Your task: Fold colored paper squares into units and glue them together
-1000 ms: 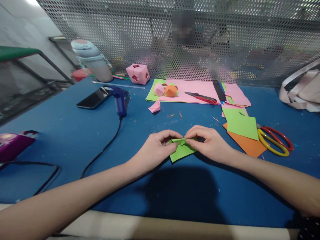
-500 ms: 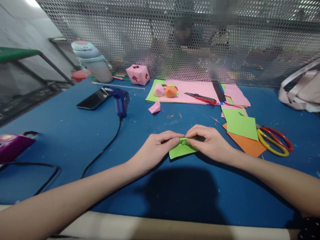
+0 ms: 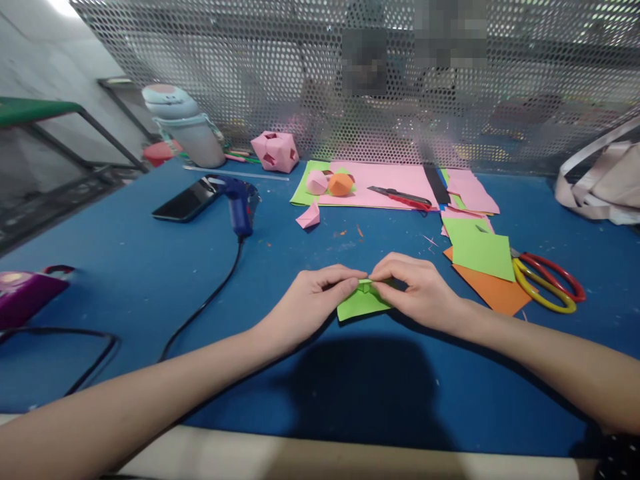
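Pinching folded top edge of green sheet (image 3: 361, 307) between thumb and fingers of left hand (image 3: 304, 303) and of right hand (image 3: 427, 290), 2 grips nearly meeting; crease seemingly flatter than 1 second ago.

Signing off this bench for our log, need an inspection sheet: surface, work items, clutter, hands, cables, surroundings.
Surface: blue tabletop, small orange scraps and pale specks on it.
Work items: folded green paper in the fingers; pink faceted paper shape at the back.
Clutter: phone beside blue glue gun; cutter, blade exposed, on pink sheets; scissors by loose paper squares.
Hands: left and right both pinch the green paper.
Cables: gun's black cable runs toward the near edge; another at far left. Damage: nothing seen.
Surroundings: perforated metal screen behind; bag at right.
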`<state>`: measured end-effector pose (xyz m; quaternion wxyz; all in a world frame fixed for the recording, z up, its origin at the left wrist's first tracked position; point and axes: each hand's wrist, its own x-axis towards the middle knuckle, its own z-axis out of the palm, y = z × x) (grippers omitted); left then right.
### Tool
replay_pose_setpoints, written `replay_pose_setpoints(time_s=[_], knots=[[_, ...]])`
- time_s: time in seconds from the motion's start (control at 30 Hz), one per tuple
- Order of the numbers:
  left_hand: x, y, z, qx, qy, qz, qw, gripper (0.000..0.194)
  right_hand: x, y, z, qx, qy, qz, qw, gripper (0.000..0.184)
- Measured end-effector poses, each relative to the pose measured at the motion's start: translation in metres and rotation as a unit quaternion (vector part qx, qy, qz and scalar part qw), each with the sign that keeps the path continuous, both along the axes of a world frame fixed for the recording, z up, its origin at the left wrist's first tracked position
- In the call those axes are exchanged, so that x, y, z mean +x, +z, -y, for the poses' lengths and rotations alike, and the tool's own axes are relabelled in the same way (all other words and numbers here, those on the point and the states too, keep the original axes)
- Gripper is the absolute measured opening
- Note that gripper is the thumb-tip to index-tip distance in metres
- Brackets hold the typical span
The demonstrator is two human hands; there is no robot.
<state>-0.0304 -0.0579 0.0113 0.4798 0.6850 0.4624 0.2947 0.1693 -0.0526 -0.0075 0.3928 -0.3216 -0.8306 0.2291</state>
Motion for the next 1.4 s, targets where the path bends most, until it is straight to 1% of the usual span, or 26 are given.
replay_pose_setpoints(time_s=[0.13,0.3,0.43,0.7,0.93,1.07,1.23,1.4], knots=[[0.0,0.001,0.002,0.028,-0.011,-0.032,0.999,0.025,0.0,-0.002,0.001,0.018,0.005,0.001,1.0,0.01],[0.002,0.003,0.004,0.071,-0.011,-0.075,0.995,0.023,-0.001,-0.003,0.004,0.014,0.008,-0.001,1.0,0.011],[0.002,0.003,0.005,0.084,-0.006,-0.078,0.993,0.023,-0.002,-0.002,0.005,0.014,0.011,-0.003,1.0,0.011],[0.001,-0.001,0.005,0.095,-0.014,-0.055,0.994,0.023,-0.004,-0.002,0.007,0.01,0.009,-0.015,1.0,0.01],[0.001,0.001,0.006,0.11,-0.013,-0.074,0.991,0.022,-0.006,-0.005,0.008,0.003,0.002,-0.026,1.0,0.01],[0.002,0.003,0.005,0.106,-0.015,-0.088,0.99,0.02,-0.007,-0.004,0.008,0.005,-0.011,-0.029,0.999,0.009],[0.003,0.005,0.005,0.1,0.004,-0.102,0.99,0.015,-0.008,-0.002,0.009,0.011,-0.019,-0.027,0.999,0.01],[0.003,0.01,0.003,0.049,-0.006,-0.092,0.995,0.01,-0.01,-0.003,0.01,0.026,0.006,-0.026,0.999,0.01]])
